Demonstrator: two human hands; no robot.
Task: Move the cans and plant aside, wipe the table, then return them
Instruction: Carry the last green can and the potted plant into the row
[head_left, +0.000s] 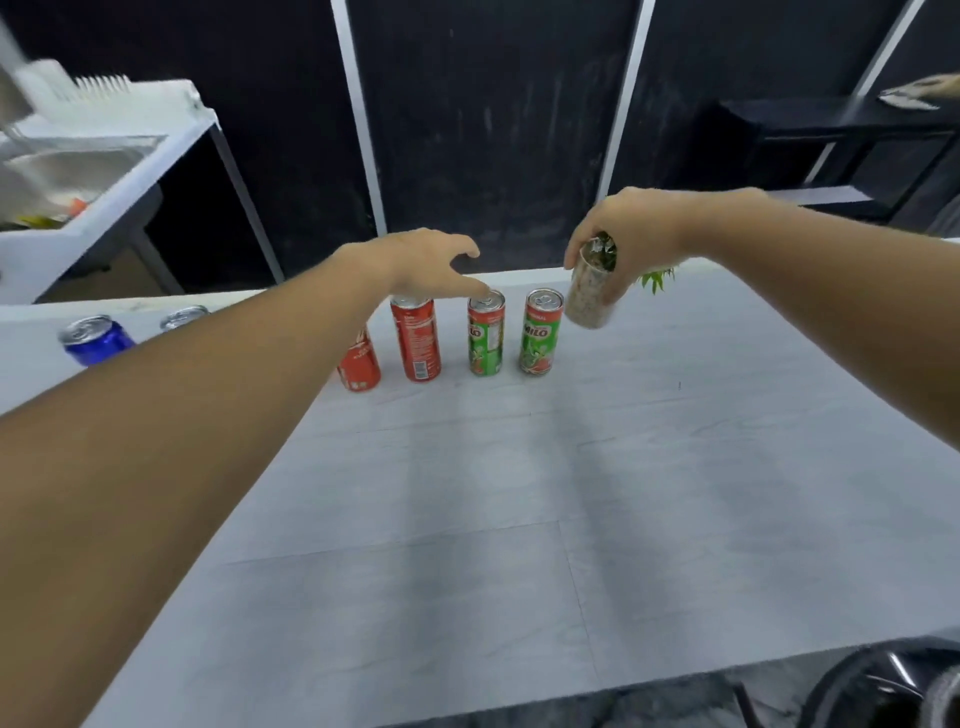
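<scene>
Left hand (426, 267), fingers spread, rests a fingertip on a green can (486, 332). Right hand (631, 231) grasps the plant pot (589, 296), tilted, right of the can row, above the table (467, 519).

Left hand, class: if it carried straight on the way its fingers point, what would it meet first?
The left hand reaches forward and slightly down, its fingertips just above the top of the left green Milo can. That can's lid would probably be met first, though depth is hard to judge from the head view.

Our left forearm (218, 415) hides most of one red can (359, 364) and a silver can (183, 316); the plant's leaves (657, 278) sit behind our right hand (639, 234).
</scene>
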